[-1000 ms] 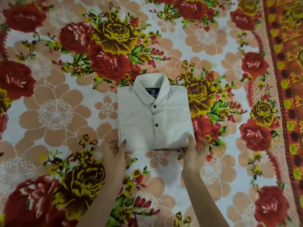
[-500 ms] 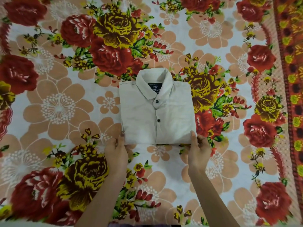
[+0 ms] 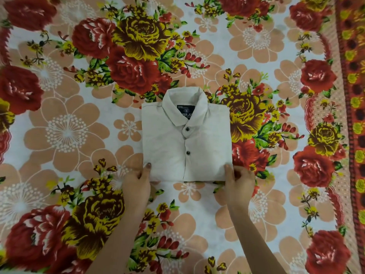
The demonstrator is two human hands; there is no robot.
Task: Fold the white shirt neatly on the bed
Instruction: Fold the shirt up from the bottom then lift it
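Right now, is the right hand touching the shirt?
Touching. The head view shows the right hand pinching the near corner of the shirt, with its thumb lying on top of the cloth and no gap.

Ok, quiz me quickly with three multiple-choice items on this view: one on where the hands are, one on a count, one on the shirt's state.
1. Where do the left hand and right hand hold the white shirt?
A) its sleeves
B) its two near corners
C) its far corners
2. How many dark buttons show?
A) none
B) two
C) five
3. What state is it in?
A) spread out unfolded
B) crumpled heap
C) folded rectangle, front up
Answers: 1 B, a thumb lies on each near corner; 2 B, one below the collar, one lower; 3 C, straight edges, collar on top, flat on the floral bedsheet.
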